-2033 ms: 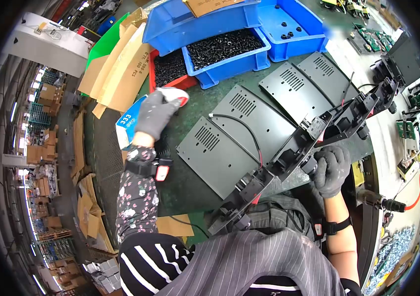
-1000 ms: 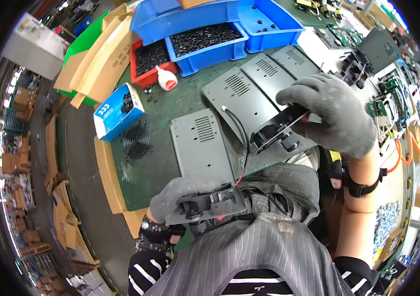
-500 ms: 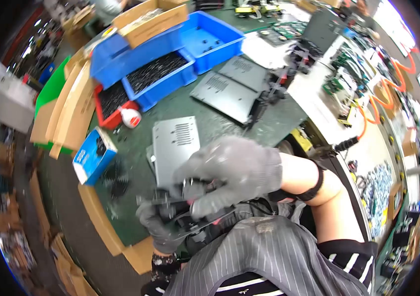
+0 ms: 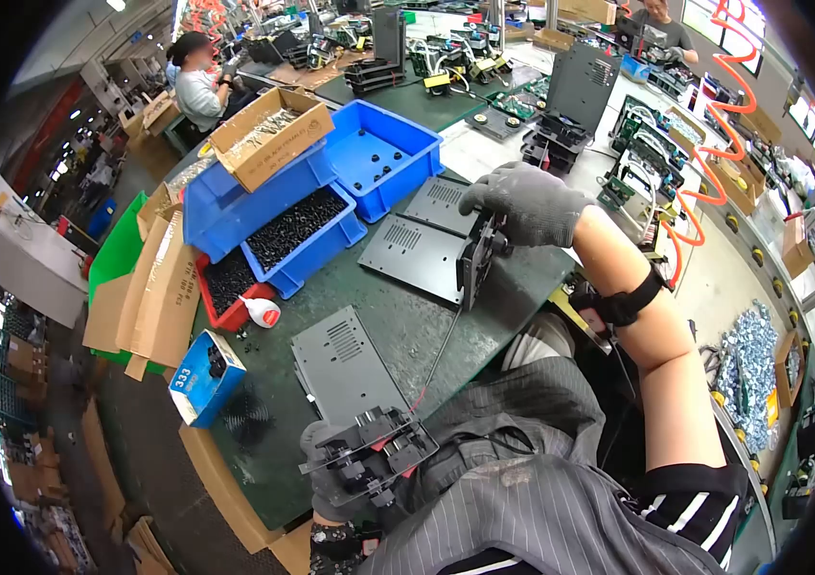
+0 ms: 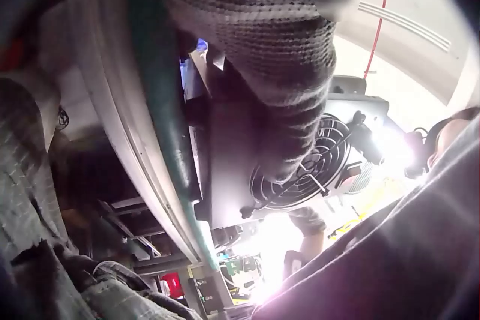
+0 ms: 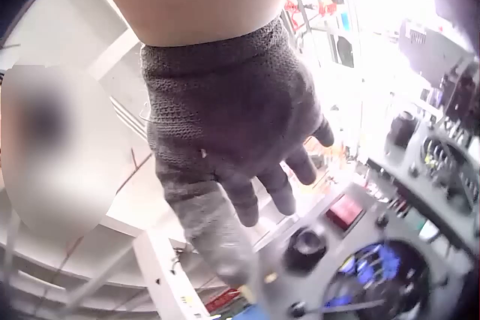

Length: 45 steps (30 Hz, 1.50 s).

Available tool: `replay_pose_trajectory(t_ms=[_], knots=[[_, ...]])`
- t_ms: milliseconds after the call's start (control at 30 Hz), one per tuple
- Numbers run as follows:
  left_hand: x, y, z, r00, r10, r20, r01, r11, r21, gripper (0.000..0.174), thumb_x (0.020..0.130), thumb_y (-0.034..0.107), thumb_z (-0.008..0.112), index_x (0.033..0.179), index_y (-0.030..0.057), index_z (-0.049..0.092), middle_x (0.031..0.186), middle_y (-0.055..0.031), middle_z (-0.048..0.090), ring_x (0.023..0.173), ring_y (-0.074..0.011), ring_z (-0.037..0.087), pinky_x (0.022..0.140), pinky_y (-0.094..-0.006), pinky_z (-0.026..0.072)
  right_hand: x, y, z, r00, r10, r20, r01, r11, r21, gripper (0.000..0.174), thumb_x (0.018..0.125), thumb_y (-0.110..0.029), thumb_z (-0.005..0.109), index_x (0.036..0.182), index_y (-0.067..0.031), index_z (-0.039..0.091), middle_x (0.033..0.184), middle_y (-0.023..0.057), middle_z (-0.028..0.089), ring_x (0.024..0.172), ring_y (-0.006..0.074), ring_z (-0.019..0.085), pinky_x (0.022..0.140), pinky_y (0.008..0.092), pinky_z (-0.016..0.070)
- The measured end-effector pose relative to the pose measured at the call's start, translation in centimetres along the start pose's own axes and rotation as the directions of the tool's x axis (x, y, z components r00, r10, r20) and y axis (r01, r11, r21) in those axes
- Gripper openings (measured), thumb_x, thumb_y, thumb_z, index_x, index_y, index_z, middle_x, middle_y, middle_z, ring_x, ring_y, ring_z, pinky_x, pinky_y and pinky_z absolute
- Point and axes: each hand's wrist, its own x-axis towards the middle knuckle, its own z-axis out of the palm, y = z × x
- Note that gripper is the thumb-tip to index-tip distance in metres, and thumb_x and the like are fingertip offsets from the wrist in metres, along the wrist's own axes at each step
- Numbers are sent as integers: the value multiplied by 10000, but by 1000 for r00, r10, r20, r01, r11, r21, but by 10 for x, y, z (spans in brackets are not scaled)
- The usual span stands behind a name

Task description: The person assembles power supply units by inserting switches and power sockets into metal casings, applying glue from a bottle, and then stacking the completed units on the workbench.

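In the head view, my left hand [image 4: 323,470] grips a black bracket assembly [image 4: 374,452] at the bench's front edge, joined to a grey vented plate [image 4: 345,364]. The left wrist view has my left hand [image 5: 262,57] curled over the panel, fingertips beside a round fan grille [image 5: 326,151]. Farther right, my right hand [image 4: 534,204] is at the upper end of another upright black panel [image 4: 474,264], beside more grey plates [image 4: 412,251]. In the right wrist view, my right hand [image 6: 232,102] has its fingers spread over a panel with a red switch [image 6: 345,211]; contact is unclear.
Blue bins [image 4: 378,158], a red bin [image 4: 225,292] of black parts, a white bottle [image 4: 261,311] and a blue box [image 4: 206,379] stand at the left. A carton [image 4: 273,134] sits atop the bins. Two people are in the background.
My right hand has moved from beside my left hand to the upright panel farther back on the right. My left hand still holds its assembly. The head view has tilted up.
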Motion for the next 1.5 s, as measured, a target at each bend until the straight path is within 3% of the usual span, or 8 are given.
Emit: replay_pose_trajectory(t_ms=[367, 433, 733, 833, 967, 1233, 1267, 1500], knots=[[-25, -26, -3, 947, -322, 20, 185, 491, -851, 590, 793, 411, 712, 1254, 100, 515, 1293, -128, 531, 1172, -270, 535, 1069, -432, 380, 27, -131, -28, 909, -132, -395, 329, 810, 486, 413, 734, -360, 728, 1023, -89, 612, 889, 109, 608, 905, 309, 600, 782, 421, 481], [-28, -52, -15, 990, 140, -32, -112, 893, 436, 709, 767, 369, 755, 1330, 27, 493, 1290, -128, 563, 1152, -264, 571, 991, -383, 458, 32, -150, -17, 927, -97, -361, 321, 703, 635, 450, 723, -403, 728, 1024, -85, 623, 898, 112, 621, 895, 315, 610, 770, 419, 488], [13, -34, -4, 925, 161, 345, -266, 922, 281, 718, 747, 357, 769, 1320, 19, 500, 1281, -132, 569, 1145, -261, 575, 986, -377, 458, 14, -152, 26, 934, 75, -348, 320, 255, 912, 535, 797, -511, 668, 1067, -49, 651, 986, 142, 649, 920, 298, 632, 805, 396, 495], [14, -23, 2, 901, 160, 404, -268, 936, 226, 722, 739, 353, 774, 1317, 16, 503, 1278, -133, 571, 1142, -260, 576, 984, -375, 459, -9, -90, 22, 568, 431, -701, 293, 690, 662, 249, 852, -238, 651, 1031, -65, 640, 977, 125, 651, 906, 239, 633, 803, 348, 497], [24, -1, 14, 852, 178, 492, -283, 948, 147, 726, 729, 347, 781, 1312, 12, 507, 1274, -135, 575, 1138, -259, 578, 981, -372, 459, -10, 11, 57, 42, 927, -372, 432, 319, 843, 224, 908, -204, 605, 1043, -25, 616, 887, 29, 616, 722, 98, 556, 676, 280, 494], [87, 70, 58, 599, 274, 752, -360, 932, -52, 735, 709, 335, 795, 1302, 4, 514, 1266, -138, 581, 1131, -256, 581, 976, -367, 459, -5, 65, 136, 755, 548, -360, -112, 649, 753, 342, 865, -367, 579, 1021, -81, 683, 868, 65, 661, 791, 178, 588, 769, 297, 472], [95, 79, 67, 552, 285, 783, -361, 929, -84, 736, 706, 334, 797, 1301, 3, 515, 1265, -139, 582, 1130, -255, 582, 975, -366, 459, -9, 28, 116, 843, 532, -82, -73, 264, 962, 342, 821, -383, 623, 968, -84, 705, 843, 82, 673, 773, 187, 606, 745, 317, 492], [127, 143, 218, -173, 383, 907, -173, 895, -411, 745, 689, 324, 809, 1292, -4, 522, 1257, -142, 587, 1124, -253, 585, 971, -361, 460, 27, -126, 67, 655, 661, -365, 172, 340, 925, 362, 757, -431, 666, 893, -96, 691, 839, 147, 629, 808, 291, 621, 717, 387, 492]])
